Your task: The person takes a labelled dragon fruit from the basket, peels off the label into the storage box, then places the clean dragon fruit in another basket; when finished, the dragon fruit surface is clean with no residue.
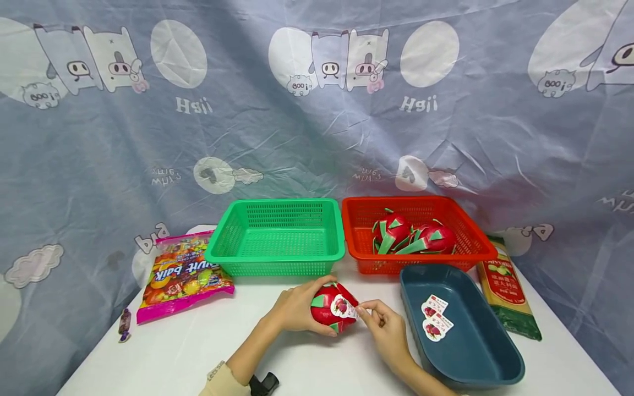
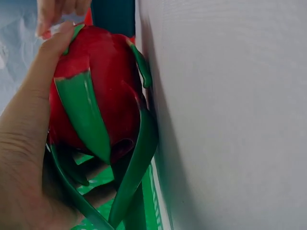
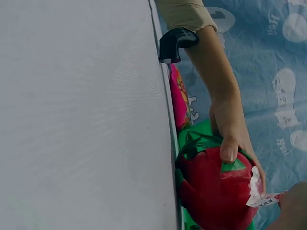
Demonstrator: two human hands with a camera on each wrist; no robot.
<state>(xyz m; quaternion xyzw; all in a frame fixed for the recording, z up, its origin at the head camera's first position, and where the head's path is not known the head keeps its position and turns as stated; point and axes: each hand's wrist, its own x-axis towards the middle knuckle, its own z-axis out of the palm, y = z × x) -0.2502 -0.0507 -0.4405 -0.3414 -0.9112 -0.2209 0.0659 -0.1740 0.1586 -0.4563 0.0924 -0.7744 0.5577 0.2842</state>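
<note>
My left hand (image 1: 296,309) grips a red dragon fruit (image 1: 323,315) with green scales just above the white table, thumb on one side and fingers on the other. On the fruit lies a white label (image 1: 340,306) with a small dragon fruit picture. My right hand (image 1: 388,334) pinches the label's free end between thumb and finger; in the right wrist view this printed strip (image 3: 268,200) stands out from the fruit. The left wrist view shows the fruit's long green leaves (image 2: 132,165) hanging towards the palm. Two similar labels (image 1: 436,319) lie in the dark blue tray (image 1: 475,352).
Behind the hands stand a green basket (image 1: 277,268) and a red basket (image 1: 376,266) with two more dragon fruits (image 1: 436,238). A candy bag (image 1: 185,275) and a wrapped candy (image 1: 125,324) lie at left. Right of the tray lies a green and red packet (image 1: 507,289).
</note>
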